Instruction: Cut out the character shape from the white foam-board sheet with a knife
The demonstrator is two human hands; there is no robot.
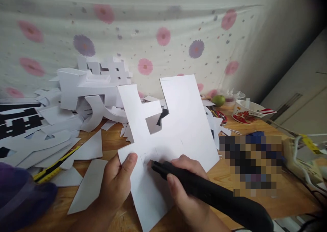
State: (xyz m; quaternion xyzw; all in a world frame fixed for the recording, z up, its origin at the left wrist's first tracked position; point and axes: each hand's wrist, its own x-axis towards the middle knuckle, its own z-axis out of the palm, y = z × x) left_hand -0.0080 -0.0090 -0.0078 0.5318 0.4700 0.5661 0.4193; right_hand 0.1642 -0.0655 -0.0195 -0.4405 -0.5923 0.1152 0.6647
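My left hand (116, 177) grips the left edge of a white foam-board sheet (187, 129), its thumb lying on top. The sheet is tilted up above the table and has stepped notches and a cut-out opening near its middle. Faint pencil marks show on its face. My right hand (189, 187) is wrapped round a thick black pen-shaped power tool (217, 194). The tool's narrow nose points left, at the pencil marks near my left thumb. Its very tip is blurred, so I cannot tell whether it touches the sheet.
White cut board pieces (89, 150) pile up at the left, with a yellow-black utility knife (57, 165) on them. A white paper model (89, 85) stands behind. At right are a paper bowl (246, 111), a green fruit (219, 100) and a yellow-tagged cable (310, 143). A purple object (22, 198) is at lower left.
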